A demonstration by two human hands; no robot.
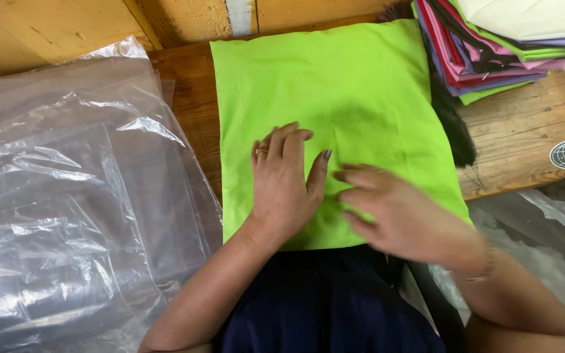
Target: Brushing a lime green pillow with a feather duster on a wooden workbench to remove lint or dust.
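A bright green folded cloth [341, 91] lies flat on the wooden table [524, 131] in front of me. My left hand [286, 183] rests palm down on the near part of the cloth, fingers together, a ring on one finger. My right hand [393, 209] hovers or slides over the cloth's near right part, blurred, fingers spread and holding nothing.
A pile of clear plastic bags [67, 196] covers the table's left side. A stack of folded cloths in several colours [492, 46] sits at the far right. A dark tuft of fibres [456, 124] lies by the green cloth's right edge. More plastic [544, 216] hangs at the right.
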